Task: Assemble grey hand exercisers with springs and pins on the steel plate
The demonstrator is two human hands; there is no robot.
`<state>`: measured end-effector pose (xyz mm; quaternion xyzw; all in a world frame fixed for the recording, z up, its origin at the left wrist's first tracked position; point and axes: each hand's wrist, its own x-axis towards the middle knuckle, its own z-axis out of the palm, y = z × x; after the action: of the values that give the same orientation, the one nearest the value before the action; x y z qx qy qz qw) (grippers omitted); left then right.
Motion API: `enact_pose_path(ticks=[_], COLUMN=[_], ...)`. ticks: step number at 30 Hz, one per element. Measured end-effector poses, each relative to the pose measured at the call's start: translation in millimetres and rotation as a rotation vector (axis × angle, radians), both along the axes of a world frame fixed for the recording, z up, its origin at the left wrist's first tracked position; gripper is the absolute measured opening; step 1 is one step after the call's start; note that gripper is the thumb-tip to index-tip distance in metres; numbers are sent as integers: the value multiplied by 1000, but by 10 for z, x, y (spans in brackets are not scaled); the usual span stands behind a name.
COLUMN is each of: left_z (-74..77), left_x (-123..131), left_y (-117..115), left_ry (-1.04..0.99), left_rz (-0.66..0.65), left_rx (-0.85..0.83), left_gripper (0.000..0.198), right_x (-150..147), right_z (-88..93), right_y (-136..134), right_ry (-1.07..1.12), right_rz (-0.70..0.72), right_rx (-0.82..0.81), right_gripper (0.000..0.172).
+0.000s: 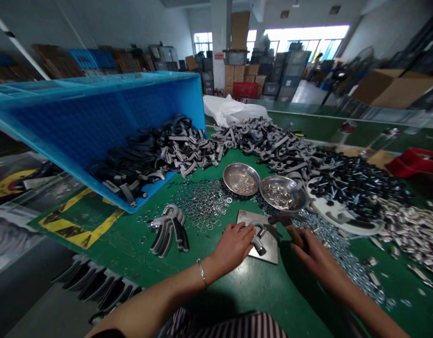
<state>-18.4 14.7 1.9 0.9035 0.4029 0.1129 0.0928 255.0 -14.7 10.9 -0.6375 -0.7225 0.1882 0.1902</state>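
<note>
The left hand (pixel 234 246) curls pressed together over a gray curved handle (pixel 259 242) lying on a steel plate (pixel 269 251), while the right hand (pixel 317 256) pinches a dark tool (pixel 282 219) just above the plate's edge, beside spilled metal bolts (pixel 331 241).

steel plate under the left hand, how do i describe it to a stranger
On the green workbench, just below two round steel bowls, a flat, roughly square steel plate lies under the left hand. It is the only bare slab there, with a curved grey part held on it.
</note>
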Motion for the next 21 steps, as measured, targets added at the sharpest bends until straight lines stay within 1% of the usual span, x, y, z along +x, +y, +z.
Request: enact_pose_path(ticks=[1,3,6,8,9,10,12,14,16,18,19,20,21], left_z=[2,1,-16,-43,-61,-82,-125,-161,-184,-183,-170,-147,-114], left_x=[2,5,3,-3,-6,-8,-3,12,32,49,53,52,45], left_y=[-2,-5,-12,-16,-18,-19,-21,-26,-32,-30,-20,-3,23], left_ry=[-11,-26,-45,-76,-97,-123,-179,-218,-226,-215,-212,-214,-222], left_rz=[8,16,13,44,68,96,156,203,241,245,237,223,207], left_rx=[-3,-8,-9,-15,-27,-44,-82,-106,-111,-110,-109,-110,-118], left_gripper=[40,40,41,41,43,47,65,84,93,94,92,90,87], right_x=[-36,-104,-161,-187,-209,-240,-330,-428,-495,-507,-489,-456,-403], right_z=[45,106,137,182,225,280,393,454,437,372,339,310,288], right_y=[-39,-85,-61,-24,-11,-6,-5,5,33,43,25,-15,-76], right_ry=[69,121,43,5,20,54,127,120,68,100,175,282,402], right_rz=[1,-6,22,78,105,122,118,105,126,176,179,149,78], right_rx=[-39,-70,-114,-191,-216,-219,-160,-112,-161,-261,-314,-365,-422], right_gripper=[28,31,26,24,24,26,31,32,31,31,33,36,39])
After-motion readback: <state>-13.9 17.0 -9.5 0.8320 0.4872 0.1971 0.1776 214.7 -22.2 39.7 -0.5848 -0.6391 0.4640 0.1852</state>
